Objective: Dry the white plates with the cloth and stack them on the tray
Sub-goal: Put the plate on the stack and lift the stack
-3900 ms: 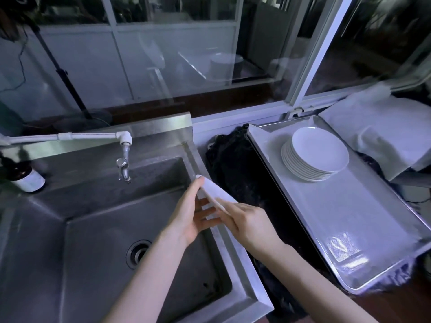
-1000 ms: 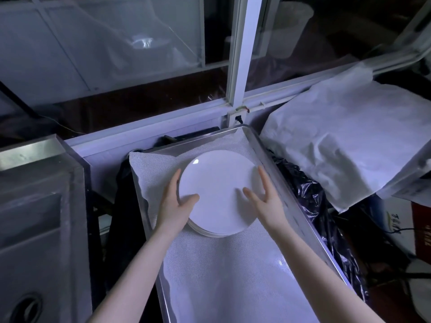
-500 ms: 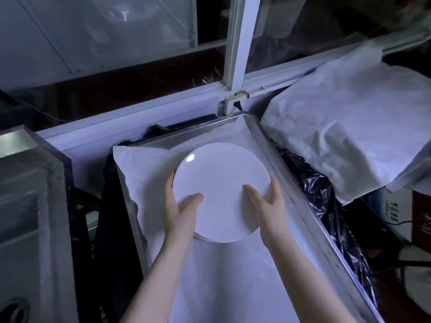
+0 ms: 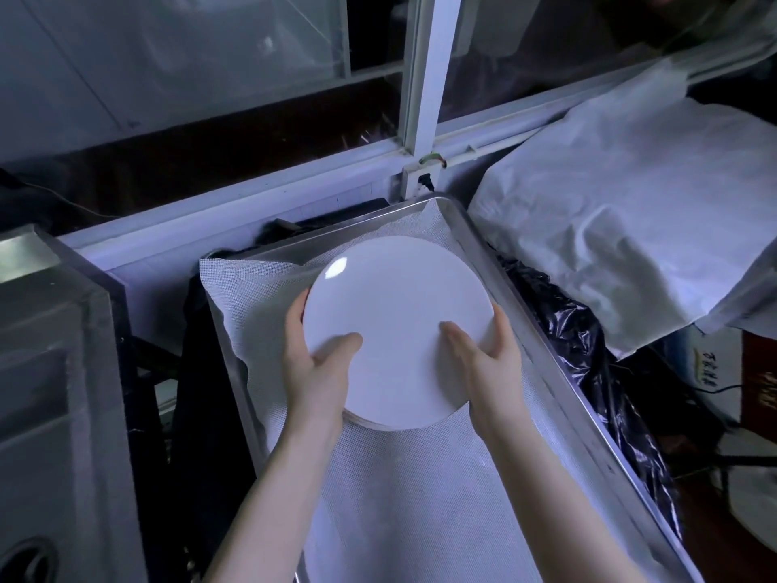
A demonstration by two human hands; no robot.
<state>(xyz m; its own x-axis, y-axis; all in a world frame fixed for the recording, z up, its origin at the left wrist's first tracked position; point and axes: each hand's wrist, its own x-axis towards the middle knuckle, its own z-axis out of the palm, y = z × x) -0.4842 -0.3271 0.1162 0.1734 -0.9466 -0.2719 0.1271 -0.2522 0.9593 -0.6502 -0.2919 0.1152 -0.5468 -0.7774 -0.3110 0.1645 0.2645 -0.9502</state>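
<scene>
window (image 4: 420,98): spans the far side from 10 to 2 o'clock; a white upright post stands at 12 o'clock of the tray; the glass is dark and throws back dim reflections
sink (image 4: 50,372): steel, at 9 o'clock of the tray; only its right part is in view; a dark gap lies between it and the tray
sheet (image 4: 630,225): white and crumpled, draped over something bulky at 2 o'clock of the tray; what it covers is hidden
tray (image 4: 590,422): long steel tray with a raised rim, running from 12 o'clock toward 5 o'clock; what it stands on cannot be told
liner (image 4: 399,498): white mesh sheet lying inside the tray; its far left corner laps over the rim at 10 o'clock
bag (image 4: 588,351): black shiny plastic, bunched along the tray's right rim at 3 o'clock, under the edge of the sheet
top plate (image 4: 395,313): round and white, over the far half of the tray; a bright glint sits at its 10 o'clock edge; whether it rests on the pile or is just above it cannot be told
pile of plates (image 4: 391,425): white, on the liner directly under the top plate; only a thin band of stacked rims shows at 6 o'clock
left hand (image 4: 313,372): at 8 o'clock of the top plate; grip clamped on its rim, thumb on the upper face, fingers wrapped round the edge
right hand (image 4: 490,363): at 4 o'clock of the top plate; grip clamped likewise, thumb on the face, fingers round the rim
</scene>
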